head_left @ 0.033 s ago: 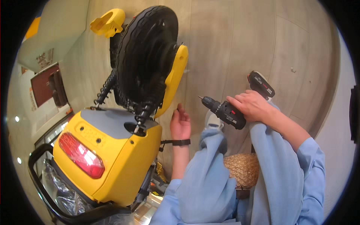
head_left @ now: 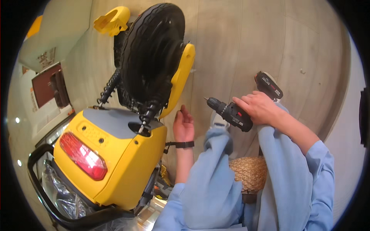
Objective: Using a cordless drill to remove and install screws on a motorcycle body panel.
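Observation:
My right hand point(head_left: 262, 107) is wrapped round the handle of a black cordless drill point(head_left: 236, 116), its bit pointing left. The drill's battery point(head_left: 269, 85) shows beyond my knuckles. My left hand point(head_left: 184, 125) is palm up with curled fingers, beside the yellow scooter point(head_left: 127, 169); a small dark spot shows near the thumb tip, too small to name. The scooter's black rear wheel point(head_left: 154, 57) is to the far side of its body. Two coil-spring shock absorbers point(head_left: 149, 115) flank the wheel. The right one's end sits at a dark round opening in the yellow body.
A yellow fender-like part point(head_left: 111, 21) lies past the wheel. The scooter's black bar point(head_left: 42, 192) curves round its near left side, with clear plastic wrap point(head_left: 69, 196) inside. A woven seat point(head_left: 248, 173) is between my legs. A pale wall point(head_left: 347, 127) bounds the right side.

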Available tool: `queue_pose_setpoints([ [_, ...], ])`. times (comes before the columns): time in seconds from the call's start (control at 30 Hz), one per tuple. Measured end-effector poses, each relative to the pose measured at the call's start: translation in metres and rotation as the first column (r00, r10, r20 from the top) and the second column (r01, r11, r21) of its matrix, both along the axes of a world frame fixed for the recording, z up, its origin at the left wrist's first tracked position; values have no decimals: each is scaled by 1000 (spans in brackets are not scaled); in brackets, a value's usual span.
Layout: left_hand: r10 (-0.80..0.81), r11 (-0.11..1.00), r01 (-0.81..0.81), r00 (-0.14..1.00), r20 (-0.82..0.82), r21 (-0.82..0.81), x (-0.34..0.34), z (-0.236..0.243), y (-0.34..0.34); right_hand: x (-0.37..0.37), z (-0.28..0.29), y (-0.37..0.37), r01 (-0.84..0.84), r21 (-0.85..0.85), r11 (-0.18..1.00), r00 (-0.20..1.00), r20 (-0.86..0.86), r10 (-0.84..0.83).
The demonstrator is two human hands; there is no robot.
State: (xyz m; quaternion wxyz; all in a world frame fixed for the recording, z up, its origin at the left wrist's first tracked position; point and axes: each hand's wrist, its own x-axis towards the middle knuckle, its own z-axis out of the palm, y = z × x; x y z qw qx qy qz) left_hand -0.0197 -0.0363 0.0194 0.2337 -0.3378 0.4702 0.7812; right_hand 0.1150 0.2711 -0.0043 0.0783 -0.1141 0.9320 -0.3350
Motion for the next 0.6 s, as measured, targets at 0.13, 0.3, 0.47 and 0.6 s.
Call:
queue_pose_setpoints([
  [0.13,-135,961,131,991,-2,-244,11,5,-7,2,5,-1,-17,11,1000,999,-36,17],
  [0.3,-95,964,83,995,-38,-253,10,8,16,-10,2,4,-80,77,994,996,-36,83],
  [0.47,-38,939,-18,987,-155,-342,21,10,20,-25,11,10,-173,148,974,981,-66,184],
  [0.6,-59,961,8,982,-178,-278,24,-2,23,-32,14,11,-199,166,966,972,-91,216],
])
